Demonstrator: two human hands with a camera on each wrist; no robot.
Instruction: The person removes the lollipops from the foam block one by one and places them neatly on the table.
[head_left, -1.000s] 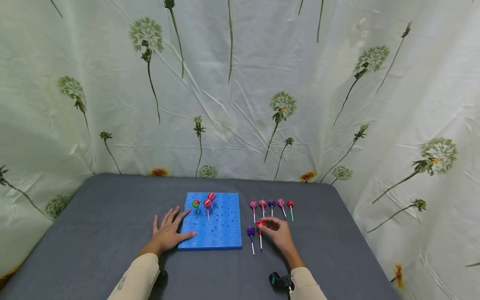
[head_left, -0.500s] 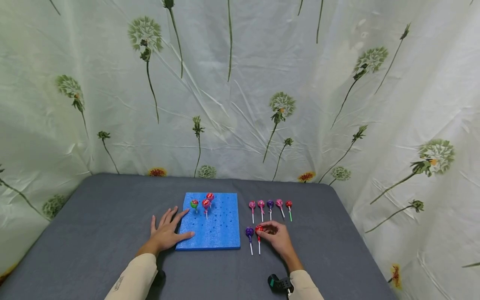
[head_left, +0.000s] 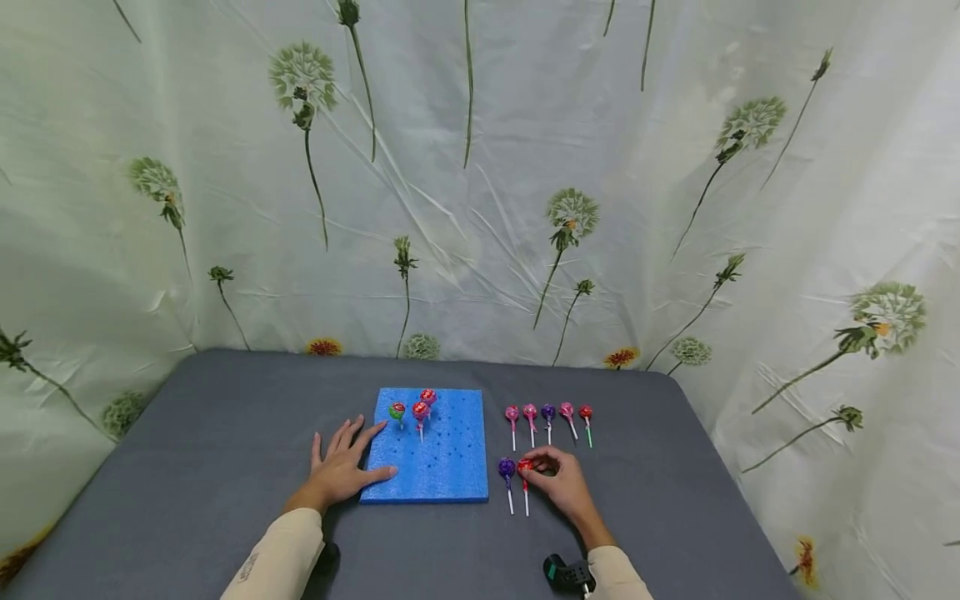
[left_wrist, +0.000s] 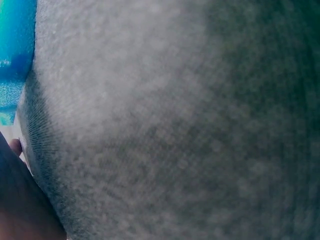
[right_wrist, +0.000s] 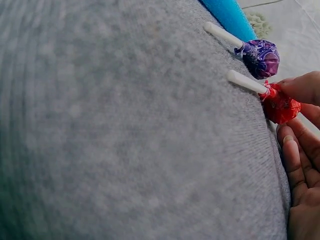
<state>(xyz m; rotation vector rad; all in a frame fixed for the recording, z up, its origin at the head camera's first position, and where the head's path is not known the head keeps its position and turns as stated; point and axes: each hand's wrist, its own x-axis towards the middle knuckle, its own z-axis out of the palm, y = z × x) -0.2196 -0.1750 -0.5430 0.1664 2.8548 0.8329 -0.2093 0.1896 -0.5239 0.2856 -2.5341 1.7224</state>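
My right hand (head_left: 561, 482) pinches the wrapped head of a red lollipop (right_wrist: 281, 106) between thumb and fingers; its white stick lies along the grey cloth. Just left of it lies a purple lollipop (head_left: 507, 468), stick toward me. My left hand (head_left: 339, 475) is spread at the left edge of a blue foam board (head_left: 450, 475), thumb and fingertips on it. The board is dotted with small holes. Standing in its upper left part are a green-and-red lollipop (head_left: 397, 411) and two red-and-pink lollipops, the nearer lollipop (head_left: 421, 411) on a visible white stick.
Behind my right hand lies a row of several lollipops: pink ones (head_left: 530, 413), a purple one (head_left: 548, 412) and a red one with a green stick (head_left: 586, 413). The grey cloth-covered table (head_left: 225, 433) ends at a flower-printed curtain (head_left: 480, 208). A black wrist strap (head_left: 567, 573) sits at my right sleeve.
My right hand has drawn slightly toward me with the red lollipop, which now lies level with the purple one. The left hand stays on the board. The head view shifts a little.
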